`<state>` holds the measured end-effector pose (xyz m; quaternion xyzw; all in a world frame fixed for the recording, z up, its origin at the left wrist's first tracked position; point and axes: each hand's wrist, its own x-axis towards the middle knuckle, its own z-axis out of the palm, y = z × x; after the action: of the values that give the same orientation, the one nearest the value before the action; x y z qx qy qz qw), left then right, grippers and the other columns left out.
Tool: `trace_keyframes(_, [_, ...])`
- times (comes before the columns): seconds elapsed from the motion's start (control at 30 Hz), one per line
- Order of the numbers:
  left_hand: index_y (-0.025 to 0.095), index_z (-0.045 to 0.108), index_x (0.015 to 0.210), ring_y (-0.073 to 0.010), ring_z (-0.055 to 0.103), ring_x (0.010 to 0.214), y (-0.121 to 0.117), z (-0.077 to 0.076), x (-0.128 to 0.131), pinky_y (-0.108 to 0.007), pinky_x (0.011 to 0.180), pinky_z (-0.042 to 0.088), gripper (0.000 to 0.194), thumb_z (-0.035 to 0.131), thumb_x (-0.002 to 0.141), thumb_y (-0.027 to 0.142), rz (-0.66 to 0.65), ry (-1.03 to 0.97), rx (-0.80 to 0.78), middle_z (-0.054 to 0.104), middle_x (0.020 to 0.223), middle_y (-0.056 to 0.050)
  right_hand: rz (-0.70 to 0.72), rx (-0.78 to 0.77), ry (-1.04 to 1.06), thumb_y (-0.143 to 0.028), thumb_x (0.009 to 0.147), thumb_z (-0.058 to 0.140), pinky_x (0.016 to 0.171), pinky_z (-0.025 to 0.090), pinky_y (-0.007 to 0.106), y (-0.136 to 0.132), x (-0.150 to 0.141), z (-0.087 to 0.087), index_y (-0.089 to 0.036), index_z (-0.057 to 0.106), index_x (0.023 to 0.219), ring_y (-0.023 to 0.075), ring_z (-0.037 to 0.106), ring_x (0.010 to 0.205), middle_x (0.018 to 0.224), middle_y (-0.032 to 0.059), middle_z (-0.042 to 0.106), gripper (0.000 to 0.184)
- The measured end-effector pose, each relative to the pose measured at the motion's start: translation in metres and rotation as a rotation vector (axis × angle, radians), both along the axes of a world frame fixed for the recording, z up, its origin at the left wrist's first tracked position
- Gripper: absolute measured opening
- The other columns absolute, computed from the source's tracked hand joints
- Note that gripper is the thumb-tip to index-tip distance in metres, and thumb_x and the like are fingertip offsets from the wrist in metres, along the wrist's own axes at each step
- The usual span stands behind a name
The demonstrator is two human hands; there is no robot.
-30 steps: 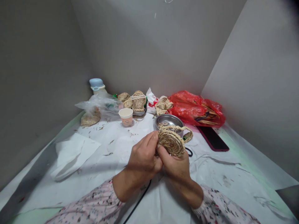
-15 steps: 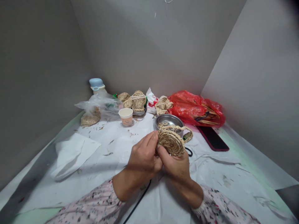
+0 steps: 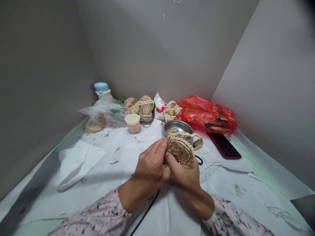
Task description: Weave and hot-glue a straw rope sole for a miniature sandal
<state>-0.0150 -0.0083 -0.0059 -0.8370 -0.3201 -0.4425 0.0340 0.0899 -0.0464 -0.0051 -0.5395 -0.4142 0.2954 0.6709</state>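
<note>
White-covered worktop (image 3: 105,203) below; just right of centre frame, the left hand (image 3: 151,160) and right hand (image 3: 188,175) clasp the coiled straw disc (image 3: 181,150). It tilts down rightward, up and right of the left fingers, directly above the right palm; both touch it.

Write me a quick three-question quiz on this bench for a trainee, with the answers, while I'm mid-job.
1. True or false: the left hand and the right hand are both on the woven coil.

2. Which of these lies against the far end of the phone?
A. paper cup
B. red bag
C. blue-capped bottle

3. Fill in the blank: the round bowl just beyond the coil is made of shiny ____.

Key: 1. True; 2. B; 3. metal
</note>
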Motion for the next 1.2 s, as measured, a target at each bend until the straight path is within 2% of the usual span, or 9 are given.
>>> trace_keyframes(0.63, [0.003, 0.057, 0.115, -0.0291, 0.065, 0.11, 0.0, 0.0, 0.0, -0.037, 0.097, 0.054, 0.049, 0.053, 0.067, 0.008, -0.001, -0.002, 0.006, 0.068, 0.116, -0.023, 0.021, 0.001, -0.016, -0.024, 0.073, 0.065, 0.07, 0.058, 0.028, 0.0, 0.001, -0.001, -0.017, 0.077, 0.08, 0.0213, 0.073, 0.073, 0.078, 0.0038, 0.079, 0.015])
trace_keyframes(0.8, [0.005, 0.058, 0.115, -0.0285, 0.067, 0.105, 0.002, -0.004, 0.002, -0.037, 0.094, 0.056, 0.046, 0.054, 0.068, 0.009, 0.03, -0.012, -0.052, 0.069, 0.112, -0.02, -0.01, -0.079, 0.03, -0.023, 0.069, 0.067, 0.066, 0.058, 0.029, 0.004, -0.001, -0.003, -0.016, 0.076, 0.077, 0.0226, 0.073, 0.069, 0.074, 0.0047, 0.078, 0.014])
trace_keyframes(0.9, [0.002, 0.053, 0.123, -0.0307, 0.062, 0.113, 0.003, -0.007, 0.003, -0.041, 0.099, 0.052, 0.054, 0.057, 0.069, 0.01, 0.035, 0.003, -0.067, 0.064, 0.12, -0.023, -0.016, -0.081, 0.079, -0.023, 0.067, 0.07, 0.066, 0.059, 0.031, 0.007, -0.002, -0.003, -0.015, 0.076, 0.078, 0.024, 0.074, 0.07, 0.077, 0.0066, 0.079, 0.015])
trace_keyframes(1.07, [0.001, 0.034, 0.139, -0.0331, 0.051, 0.127, 0.002, -0.007, 0.003, -0.047, 0.105, 0.046, 0.072, 0.059, 0.072, 0.015, 0.029, 0.012, -0.052, 0.053, 0.135, -0.027, 0.039, -0.005, 0.098, -0.025, 0.071, 0.072, 0.072, 0.059, 0.034, 0.01, 0.003, -0.006, -0.015, 0.076, 0.086, 0.0239, 0.074, 0.077, 0.085, 0.0077, 0.079, 0.018])
trace_keyframes(1.2, [0.005, 0.033, 0.14, -0.0335, 0.051, 0.126, 0.002, -0.003, 0.004, -0.05, 0.104, 0.046, 0.07, 0.058, 0.076, 0.019, 0.039, 0.006, -0.049, 0.054, 0.133, -0.026, 0.056, 0.037, 0.104, -0.029, 0.077, 0.07, 0.077, 0.057, 0.033, 0.011, 0.01, -0.011, -0.016, 0.075, 0.086, 0.0221, 0.073, 0.079, 0.086, 0.0068, 0.079, 0.017])
